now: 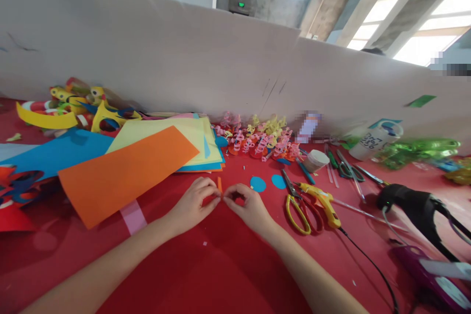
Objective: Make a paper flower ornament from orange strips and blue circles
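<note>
My left hand point(196, 202) and my right hand point(250, 204) meet fingertip to fingertip over the red table point(206, 274). Both are pinched on a narrow orange paper strip point(220, 184), whose upper end sticks up between them; its lower end is hidden by the fingers. A large orange sheet point(128, 171) lies left of my left hand, on yellow and blue sheets. Two blue paper discs point(258, 184) point(278, 181) rest just beyond my right hand. Scissors with yellow and red handles point(298, 213) lie to its right, beside a yellow glue gun point(322, 201).
Curly pink and yellow paper pieces point(261, 140) stand along the white partition point(184, 59). Yellow paper figures point(69, 100) are at the far left. On the right are a white cup point(375, 140), a small tub point(316, 160), more scissors, a black tool point(408, 203) and cables.
</note>
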`<action>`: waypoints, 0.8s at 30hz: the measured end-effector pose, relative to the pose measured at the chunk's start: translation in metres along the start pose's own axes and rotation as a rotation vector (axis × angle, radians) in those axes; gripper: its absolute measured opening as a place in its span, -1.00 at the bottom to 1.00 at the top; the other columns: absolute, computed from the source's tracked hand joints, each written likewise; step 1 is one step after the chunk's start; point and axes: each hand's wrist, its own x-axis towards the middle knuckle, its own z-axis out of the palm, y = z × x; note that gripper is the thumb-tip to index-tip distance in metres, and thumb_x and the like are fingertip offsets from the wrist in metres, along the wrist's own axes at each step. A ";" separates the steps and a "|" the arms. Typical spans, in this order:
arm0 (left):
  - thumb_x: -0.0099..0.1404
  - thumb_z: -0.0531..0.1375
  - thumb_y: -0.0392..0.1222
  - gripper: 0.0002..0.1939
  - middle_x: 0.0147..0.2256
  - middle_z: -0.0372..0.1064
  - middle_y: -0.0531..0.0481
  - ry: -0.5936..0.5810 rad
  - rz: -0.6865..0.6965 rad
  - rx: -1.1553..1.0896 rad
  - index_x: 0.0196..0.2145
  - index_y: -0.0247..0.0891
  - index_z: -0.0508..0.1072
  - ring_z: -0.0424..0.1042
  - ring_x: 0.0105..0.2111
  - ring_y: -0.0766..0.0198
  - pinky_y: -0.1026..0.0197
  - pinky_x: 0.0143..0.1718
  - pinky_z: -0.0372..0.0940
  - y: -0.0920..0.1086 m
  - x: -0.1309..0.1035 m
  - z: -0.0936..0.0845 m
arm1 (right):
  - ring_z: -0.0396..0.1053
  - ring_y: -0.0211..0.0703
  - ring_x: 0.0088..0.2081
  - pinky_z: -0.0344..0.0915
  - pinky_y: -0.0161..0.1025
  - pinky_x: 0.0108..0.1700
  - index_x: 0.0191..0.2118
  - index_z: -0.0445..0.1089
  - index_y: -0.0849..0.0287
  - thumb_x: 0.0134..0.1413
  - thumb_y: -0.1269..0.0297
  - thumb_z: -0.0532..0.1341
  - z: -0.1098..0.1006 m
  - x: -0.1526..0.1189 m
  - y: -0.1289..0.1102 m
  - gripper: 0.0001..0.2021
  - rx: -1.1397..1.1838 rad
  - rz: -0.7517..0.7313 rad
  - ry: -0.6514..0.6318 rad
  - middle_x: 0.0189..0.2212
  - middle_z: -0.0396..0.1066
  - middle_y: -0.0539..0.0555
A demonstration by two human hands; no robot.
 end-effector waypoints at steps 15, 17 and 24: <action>0.13 0.14 -0.10 -0.81 -0.45 0.29 0.05 -0.170 -0.426 -0.669 -0.48 -0.29 0.42 0.30 -0.39 0.29 0.24 -0.32 0.17 -0.001 0.007 -0.003 | 0.25 -0.38 -0.50 0.15 -0.40 -0.41 -0.34 0.24 0.11 -0.14 0.28 0.32 0.003 -0.001 -0.002 -0.75 0.746 0.334 -0.057 -0.54 0.30 -0.12; 0.11 0.16 -0.11 -0.81 -0.49 0.28 0.07 -0.147 -0.460 -0.700 -0.52 -0.29 0.43 0.27 -0.43 0.31 0.26 -0.36 0.15 0.000 0.007 -0.004 | 0.25 -0.37 -0.51 0.18 -0.38 -0.41 -0.39 0.27 0.13 -0.12 0.26 0.31 0.004 0.000 -0.001 -0.81 0.642 0.287 -0.036 -0.55 0.28 -0.11; 0.08 0.22 -0.13 -0.84 -0.50 0.32 0.08 0.010 -0.570 -0.844 -0.53 -0.27 0.47 0.27 -0.40 0.30 0.25 -0.29 0.14 0.002 0.005 -0.003 | 0.33 -0.23 -0.31 0.29 -0.26 -0.25 -0.30 0.39 0.10 0.01 0.39 0.19 0.001 -0.002 -0.004 -0.89 0.057 -0.098 0.077 -0.34 0.35 0.04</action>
